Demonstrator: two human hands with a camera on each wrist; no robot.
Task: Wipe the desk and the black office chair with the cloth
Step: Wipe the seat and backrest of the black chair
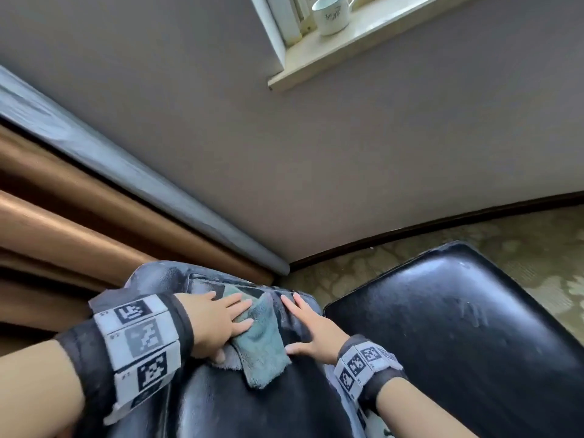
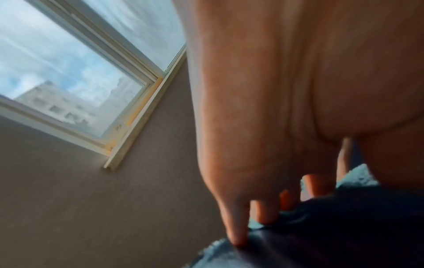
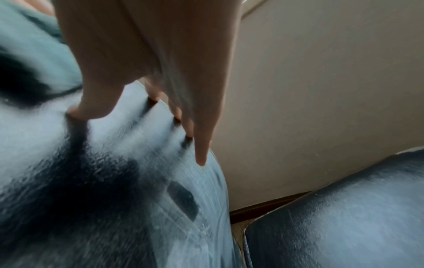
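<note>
A folded grey-green cloth (image 1: pixel 262 343) lies on the top of the black office chair's backrest (image 1: pixel 240 403). My left hand (image 1: pixel 221 320) presses flat on the cloth with straight fingers; in the left wrist view its fingertips (image 2: pixel 263 214) lie on the cloth (image 2: pixel 220 253). My right hand (image 1: pixel 311 327) rests flat on the bare black leather just right of the cloth, fingers spread. In the right wrist view those fingers (image 3: pixel 201 150) touch the shiny backrest (image 3: pixel 114 181), with the cloth (image 3: pixel 39 54) at the upper left. The black seat (image 1: pixel 458 336) lies to the right.
A grey wall (image 1: pixel 347 153) stands behind the chair, with a dark skirting board (image 1: pixel 442 221) and patterned carpet (image 1: pixel 521 245). A white mug (image 1: pixel 331 15) sits on the window sill (image 1: pixel 363 39). Brown curtains (image 1: pixel 63 222) hang at the left.
</note>
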